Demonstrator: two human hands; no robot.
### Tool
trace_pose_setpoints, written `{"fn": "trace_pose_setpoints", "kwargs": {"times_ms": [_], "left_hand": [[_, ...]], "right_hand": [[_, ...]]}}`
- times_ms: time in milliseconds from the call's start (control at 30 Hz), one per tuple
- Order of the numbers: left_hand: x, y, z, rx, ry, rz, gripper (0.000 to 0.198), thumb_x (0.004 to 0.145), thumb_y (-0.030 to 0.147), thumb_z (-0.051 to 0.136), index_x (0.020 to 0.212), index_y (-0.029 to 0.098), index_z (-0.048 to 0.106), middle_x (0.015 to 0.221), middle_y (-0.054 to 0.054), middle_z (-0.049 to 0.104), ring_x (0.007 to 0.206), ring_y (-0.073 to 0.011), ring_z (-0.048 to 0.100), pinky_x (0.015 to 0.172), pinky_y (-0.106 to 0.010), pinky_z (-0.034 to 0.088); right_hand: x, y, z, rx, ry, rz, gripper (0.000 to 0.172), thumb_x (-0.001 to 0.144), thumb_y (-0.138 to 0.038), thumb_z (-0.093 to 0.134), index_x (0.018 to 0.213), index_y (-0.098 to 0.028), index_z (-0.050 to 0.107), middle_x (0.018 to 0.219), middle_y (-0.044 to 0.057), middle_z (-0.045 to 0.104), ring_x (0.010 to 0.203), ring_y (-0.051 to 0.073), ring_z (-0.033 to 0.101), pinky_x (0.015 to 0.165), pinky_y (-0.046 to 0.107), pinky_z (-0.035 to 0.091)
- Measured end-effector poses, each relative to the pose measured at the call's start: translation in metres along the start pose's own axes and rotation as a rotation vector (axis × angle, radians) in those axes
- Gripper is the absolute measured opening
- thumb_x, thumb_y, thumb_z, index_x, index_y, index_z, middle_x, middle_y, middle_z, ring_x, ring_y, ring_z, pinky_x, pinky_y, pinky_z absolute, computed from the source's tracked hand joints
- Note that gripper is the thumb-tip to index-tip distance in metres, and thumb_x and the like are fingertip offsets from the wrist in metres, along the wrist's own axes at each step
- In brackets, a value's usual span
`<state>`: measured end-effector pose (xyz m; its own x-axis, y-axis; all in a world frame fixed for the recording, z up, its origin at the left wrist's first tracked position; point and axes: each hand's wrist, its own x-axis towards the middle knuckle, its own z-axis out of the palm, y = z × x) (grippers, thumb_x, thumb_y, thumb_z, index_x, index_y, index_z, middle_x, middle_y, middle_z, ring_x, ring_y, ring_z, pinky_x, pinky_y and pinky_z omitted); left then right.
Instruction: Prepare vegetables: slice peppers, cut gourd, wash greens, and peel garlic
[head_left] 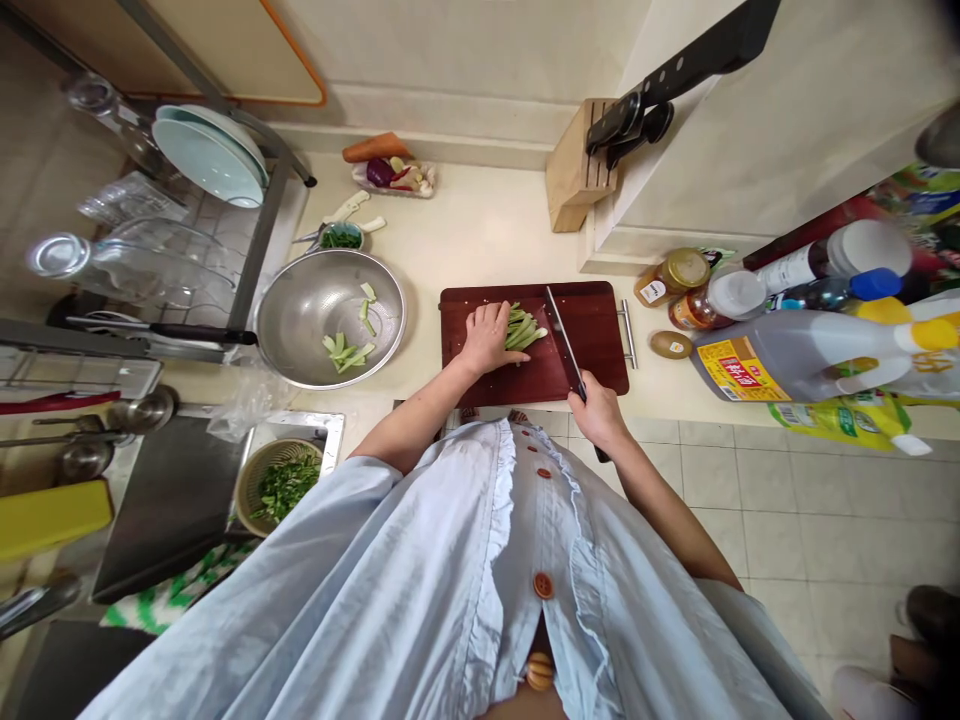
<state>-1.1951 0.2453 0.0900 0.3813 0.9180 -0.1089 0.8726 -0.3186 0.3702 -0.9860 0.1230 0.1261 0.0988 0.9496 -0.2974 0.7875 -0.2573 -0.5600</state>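
My left hand (pixel 487 338) presses down on a bunch of pale green celery stalks (pixel 525 332), fingers curled over them and thumb along the near side. The bunch lies on a dark red-brown cutting board (pixel 469 385), its left part hidden under my palm. In my right hand (pixel 598 408) is the black handle of a kitchen knife (pixel 564 338). The blade points away from me across the board, just right of the stalk ends and apart from my left fingers. Left of the board, a metal bowl (pixel 292 315) holds several cut celery pieces (pixel 347 354).
Behind the bowl are a small cup of chopped greens (pixel 341 236) and a tray of vegetables (pixel 394 178). A knife block (pixel 577 165) stands at the back. Bottles and jars (pixel 795 355) crowd the right side. At left are a dish rack (pixel 259 235) and a basket of leaves (pixel 281 485).
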Motion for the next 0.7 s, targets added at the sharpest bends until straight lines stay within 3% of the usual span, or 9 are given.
{"fn": "trace_pose_setpoints", "kwargs": {"times_ms": [233, 500, 700], "left_hand": [[-0.002, 0.002, 0.013, -0.021, 0.068, 0.026, 0.092, 0.07, 0.043, 0.078, 0.145, 0.012, 0.034, 0.14, -0.022, 0.042, 0.127, -0.0366, 0.039, 0.106, -0.048, 0.032], [-0.002, -0.01, 0.016, -0.119, 0.119, 0.071, 0.081, 0.074, 0.043, 0.074, 0.141, 0.014, 0.04, 0.138, -0.019, 0.047, 0.125, -0.0344, 0.042, 0.106, -0.048, 0.034], [-0.001, -0.018, 0.008, -0.331, 0.225, 0.04, 0.037, 0.091, 0.029, 0.052, 0.125, 0.015, 0.054, 0.125, -0.014, 0.059, 0.118, -0.0252, 0.051, 0.104, -0.039, 0.039]], "right_hand": [[0.009, -0.009, 0.004, -0.041, -0.047, -0.049, 0.034, 0.084, -0.023, 0.047, 0.114, -0.017, 0.061, 0.083, 0.008, 0.071, 0.07, 0.021, 0.063, 0.068, 0.029, 0.048], [0.018, -0.011, 0.0, -0.168, -0.013, -0.122, 0.038, 0.085, -0.024, 0.047, 0.119, -0.015, 0.06, 0.086, 0.008, 0.071, 0.073, 0.022, 0.063, 0.071, 0.031, 0.047], [0.005, -0.034, -0.011, -0.088, 0.001, -0.166, 0.038, 0.089, -0.027, 0.043, 0.122, -0.015, 0.057, 0.087, 0.009, 0.071, 0.071, 0.022, 0.062, 0.067, 0.029, 0.044]]}}
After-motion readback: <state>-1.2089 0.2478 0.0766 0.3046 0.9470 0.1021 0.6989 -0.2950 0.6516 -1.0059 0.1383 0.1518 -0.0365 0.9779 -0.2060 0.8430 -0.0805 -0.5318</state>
